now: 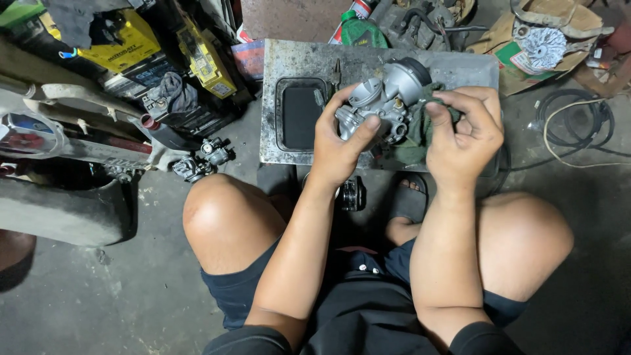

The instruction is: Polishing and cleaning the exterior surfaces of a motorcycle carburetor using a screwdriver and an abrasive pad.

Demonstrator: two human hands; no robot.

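Carburetor (pixel 384 98), a grey metal casting, sat in my left hand (pixel 338 141) just above the middle of the frame, over a worn metal slab (pixel 289 59) that served as my bench on the floor. Its long axis ran diagonally, the round dark-rimmed mouth pointing toward the upper right and the knobbly lower body toward the lower left. My left hand was curled round it, thumb pressed on the near side and fingers wrapped behind. My right hand (pixel 463 135) was pinched on a dark green rag (pixel 414 135), held against the right side of the casting. A shallow dark rectangular tray (pixel 299 115) lay on the slab, left of my hands. The floor (pixel 131 296) was stained grey concrete. Yellow battery boxes (pixel 204 62) crowded the upper left, a small loose metal part (pixel 207 158) lay beside my left knee, and a coiled cable (pixel 578 121) lay at the right edge. My knees filled the lower frame, a sandalled foot (pixel 407 197) between them.
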